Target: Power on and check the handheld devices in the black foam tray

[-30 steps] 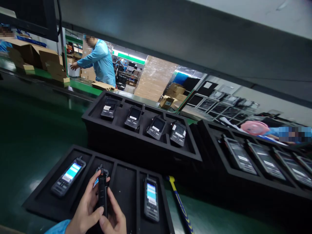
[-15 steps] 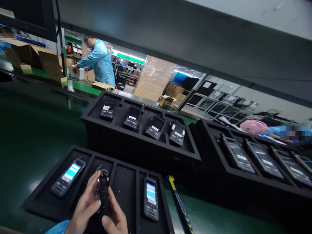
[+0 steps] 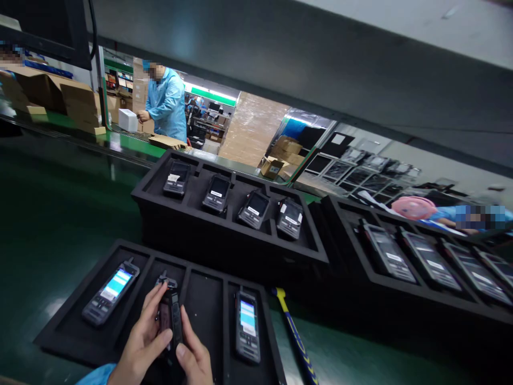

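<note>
green bench, cardboard cartons beyond, left hand and right hand curled round handset

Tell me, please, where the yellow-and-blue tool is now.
In the head view, the tool lies on the green table, right of the front black tray.

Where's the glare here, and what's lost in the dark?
Head view: pale glare on the green tabletop left of the front tray; head view again: shadow swallows the near side of the raised foam tray, and the held device looks dark.
</note>
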`<state>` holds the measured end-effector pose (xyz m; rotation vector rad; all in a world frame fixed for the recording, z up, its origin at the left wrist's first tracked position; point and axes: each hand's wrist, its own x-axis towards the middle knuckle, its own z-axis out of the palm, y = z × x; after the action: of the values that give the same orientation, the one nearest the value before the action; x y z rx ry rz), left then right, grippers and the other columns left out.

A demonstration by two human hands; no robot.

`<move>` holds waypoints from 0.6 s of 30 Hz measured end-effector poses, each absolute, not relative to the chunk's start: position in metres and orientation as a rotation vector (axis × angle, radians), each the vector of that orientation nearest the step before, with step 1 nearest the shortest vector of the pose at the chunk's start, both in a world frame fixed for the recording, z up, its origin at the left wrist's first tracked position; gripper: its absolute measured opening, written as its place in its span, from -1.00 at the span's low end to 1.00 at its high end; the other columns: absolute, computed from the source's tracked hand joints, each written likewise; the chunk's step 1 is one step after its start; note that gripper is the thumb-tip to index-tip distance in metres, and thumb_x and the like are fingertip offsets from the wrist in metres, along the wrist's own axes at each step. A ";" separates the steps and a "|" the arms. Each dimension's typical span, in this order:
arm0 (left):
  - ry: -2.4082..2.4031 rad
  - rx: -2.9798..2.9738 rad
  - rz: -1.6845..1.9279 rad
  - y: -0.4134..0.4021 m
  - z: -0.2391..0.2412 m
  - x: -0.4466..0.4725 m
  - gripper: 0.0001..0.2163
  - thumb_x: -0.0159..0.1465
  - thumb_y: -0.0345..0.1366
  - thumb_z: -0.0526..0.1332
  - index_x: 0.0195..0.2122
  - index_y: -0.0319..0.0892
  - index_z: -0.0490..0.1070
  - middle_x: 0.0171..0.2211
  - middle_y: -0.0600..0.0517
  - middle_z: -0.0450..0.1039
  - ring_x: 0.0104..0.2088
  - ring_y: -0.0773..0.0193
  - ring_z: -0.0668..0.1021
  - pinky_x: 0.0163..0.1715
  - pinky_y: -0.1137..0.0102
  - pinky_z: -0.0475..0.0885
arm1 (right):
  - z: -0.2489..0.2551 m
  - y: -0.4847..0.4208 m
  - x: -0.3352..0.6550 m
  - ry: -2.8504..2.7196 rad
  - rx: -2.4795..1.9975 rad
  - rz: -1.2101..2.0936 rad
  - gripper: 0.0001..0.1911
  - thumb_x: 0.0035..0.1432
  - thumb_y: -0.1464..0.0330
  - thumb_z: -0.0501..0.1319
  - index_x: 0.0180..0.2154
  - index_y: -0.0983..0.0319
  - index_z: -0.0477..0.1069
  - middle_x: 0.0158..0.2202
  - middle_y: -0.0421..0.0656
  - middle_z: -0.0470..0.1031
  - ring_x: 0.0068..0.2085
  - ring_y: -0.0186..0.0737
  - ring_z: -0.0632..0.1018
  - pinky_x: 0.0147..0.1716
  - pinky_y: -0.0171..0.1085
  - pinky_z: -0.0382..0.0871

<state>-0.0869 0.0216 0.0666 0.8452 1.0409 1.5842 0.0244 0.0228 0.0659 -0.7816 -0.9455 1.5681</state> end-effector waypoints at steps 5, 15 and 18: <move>1.182 0.892 1.574 0.023 0.068 -0.079 -0.35 0.10 -0.08 0.36 0.23 0.13 0.22 0.32 0.02 0.09 0.32 -0.07 0.15 0.35 0.04 -0.01 | 0.056 0.027 0.031 -0.805 -0.811 1.538 -0.35 -0.11 0.02 0.43 0.04 0.08 0.48 0.08 -0.15 0.49 0.11 -0.02 0.50 0.14 -0.11 0.35; 1.210 0.698 1.582 0.028 0.082 -0.081 -0.42 0.21 0.00 0.24 0.23 0.00 0.21 0.14 0.02 0.37 0.12 0.09 0.44 0.04 0.41 0.43 | 0.041 0.046 0.093 -1.242 -1.398 1.156 -0.38 0.17 -0.04 0.19 0.14 0.17 0.38 0.19 -0.13 0.37 0.23 -0.02 0.37 0.25 -0.07 0.22; 1.233 0.705 1.575 0.029 0.080 -0.082 -0.48 0.20 0.01 0.25 0.16 -0.04 0.30 0.05 0.02 0.45 0.08 0.09 0.47 0.01 0.42 0.47 | 0.049 0.047 0.117 -1.412 -1.522 0.728 -0.53 0.19 0.00 0.15 0.00 0.10 0.52 0.10 -0.12 0.48 0.15 -0.01 0.46 0.22 -0.06 0.26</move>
<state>-0.0822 0.0291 0.0797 0.7051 1.2326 1.5746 0.1168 0.0465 0.0489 -1.5216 -1.4119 0.7275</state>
